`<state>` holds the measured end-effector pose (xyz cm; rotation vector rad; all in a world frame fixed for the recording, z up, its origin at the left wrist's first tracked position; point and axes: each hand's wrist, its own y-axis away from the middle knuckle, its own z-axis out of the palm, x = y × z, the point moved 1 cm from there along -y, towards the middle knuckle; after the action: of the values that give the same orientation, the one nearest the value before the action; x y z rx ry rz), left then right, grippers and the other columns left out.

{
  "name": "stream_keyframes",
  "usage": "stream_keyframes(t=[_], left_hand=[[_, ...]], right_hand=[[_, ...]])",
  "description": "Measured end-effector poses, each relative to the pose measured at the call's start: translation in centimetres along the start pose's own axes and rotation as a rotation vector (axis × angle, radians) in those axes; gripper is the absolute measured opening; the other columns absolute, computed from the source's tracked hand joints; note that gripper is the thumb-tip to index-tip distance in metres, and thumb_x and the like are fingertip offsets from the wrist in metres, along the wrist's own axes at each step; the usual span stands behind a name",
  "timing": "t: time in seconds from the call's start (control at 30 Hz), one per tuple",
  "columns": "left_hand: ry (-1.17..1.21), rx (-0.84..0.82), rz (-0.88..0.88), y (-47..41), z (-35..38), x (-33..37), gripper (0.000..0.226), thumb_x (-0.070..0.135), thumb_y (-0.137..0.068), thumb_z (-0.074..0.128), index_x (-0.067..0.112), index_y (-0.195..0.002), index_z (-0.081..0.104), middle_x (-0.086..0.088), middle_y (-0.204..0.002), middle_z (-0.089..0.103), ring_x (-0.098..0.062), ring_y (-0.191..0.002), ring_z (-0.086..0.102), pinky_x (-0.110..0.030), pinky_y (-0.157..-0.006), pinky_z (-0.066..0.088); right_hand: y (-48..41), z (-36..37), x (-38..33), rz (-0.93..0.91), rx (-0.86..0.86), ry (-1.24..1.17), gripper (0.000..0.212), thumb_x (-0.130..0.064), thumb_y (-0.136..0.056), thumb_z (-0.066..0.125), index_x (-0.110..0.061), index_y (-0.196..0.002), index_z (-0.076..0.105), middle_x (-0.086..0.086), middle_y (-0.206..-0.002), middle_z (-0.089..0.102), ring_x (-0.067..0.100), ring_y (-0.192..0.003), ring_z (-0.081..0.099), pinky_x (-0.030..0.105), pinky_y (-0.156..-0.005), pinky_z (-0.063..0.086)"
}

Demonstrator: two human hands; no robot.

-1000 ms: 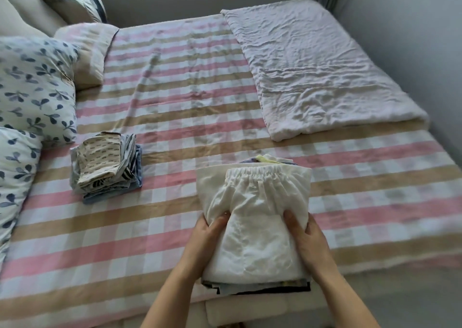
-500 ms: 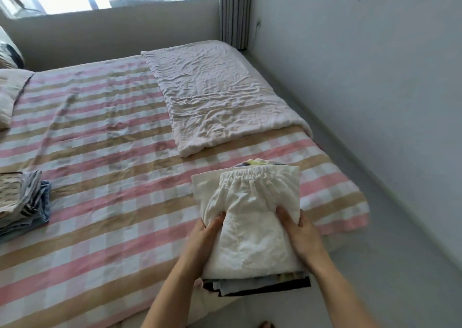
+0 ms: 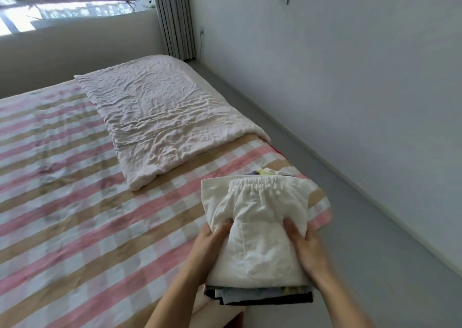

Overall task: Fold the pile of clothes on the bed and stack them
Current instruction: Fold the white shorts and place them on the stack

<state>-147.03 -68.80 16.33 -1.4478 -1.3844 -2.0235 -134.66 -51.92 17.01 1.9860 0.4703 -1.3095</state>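
swinging right since a moment ago, the view loses the smaller pile at the left edge. both hands still clasp the stack of folded clothes (image 3: 260,255) in the lower right of the frame: left hand (image 3: 210,247) and right hand (image 3: 308,250) curl round its sides. white shorts (image 3: 265,202) top it; it seems lifted over the corner of the striped bed (image 3: 100,227), though blur hides contact.
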Motion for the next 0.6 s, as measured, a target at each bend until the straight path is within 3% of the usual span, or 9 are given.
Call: stream_keyframes(t=[0.1,0.17,0.27,0.4,0.6], left_hand=[[-0.028,-0.053,0.024,-3.1,0.9,1.7,0.039,0.056,-0.068,0.065,0.041,-0.102,0.054,0.014,-0.098,0.068,-0.002,-0.082,0.067,-0.015,-0.062,0.049],[-0.041,-0.076,0.037,-5.2,1.4,2.8,0.046,0.059,-0.063,0.064,0.039,-0.104,0.055,0.014,-0.096,0.069,-0.003,-0.082,0.067,-0.017,-0.063,0.05],[-0.058,-0.071,0.025,-8.2,1.9,3.8,0.075,0.065,-0.058,0.062,0.03,-0.122,0.049,0.008,-0.111,0.064,-0.01,-0.094,0.064,-0.024,-0.071,0.051],[-0.03,-0.052,0.011,-12.1,2.5,4.7,0.08,0.064,-0.061,0.061,0.026,-0.13,0.046,0.005,-0.116,0.062,-0.013,-0.098,0.063,-0.026,-0.073,0.05],[0.05,0.062,-0.037,-17.8,4.2,5.1,0.092,0.067,-0.05,0.062,0.026,-0.129,0.046,0.003,-0.117,0.061,-0.016,-0.1,0.062,-0.041,-0.09,0.051]], right_hand=[[-2.6,-0.5,-0.8,-0.019,0.048,-0.005,0.034,-0.045,-0.085,0.054,-0.025,-0.112,0.058,-0.005,-0.105,0.066,0.01,-0.093,0.062,0.025,-0.078,0.049],[-4.5,-0.7,-1.1,-0.009,0.07,-0.002,0.037,-0.043,-0.086,0.053,-0.021,-0.115,0.059,-0.003,-0.106,0.067,0.014,-0.096,0.062,0.029,-0.081,0.049],[-7.3,-0.9,-1.6,0.027,0.09,0.019,0.04,-0.045,-0.087,0.053,-0.02,-0.117,0.059,-0.001,-0.108,0.066,0.021,-0.103,0.061,0.037,-0.093,0.046],[-11.9,-1.2,-2.5,0.067,0.049,0.08,0.05,-0.053,-0.083,0.052,-0.019,-0.119,0.057,0.0,-0.112,0.065,0.022,-0.107,0.06,0.042,-0.097,0.044],[-19.9,-1.1,-3.6,0.065,-0.058,0.11,0.057,-0.065,-0.068,0.049,-0.027,-0.11,0.056,-0.009,-0.104,0.065,0.007,-0.092,0.059,0.026,-0.08,0.044]])
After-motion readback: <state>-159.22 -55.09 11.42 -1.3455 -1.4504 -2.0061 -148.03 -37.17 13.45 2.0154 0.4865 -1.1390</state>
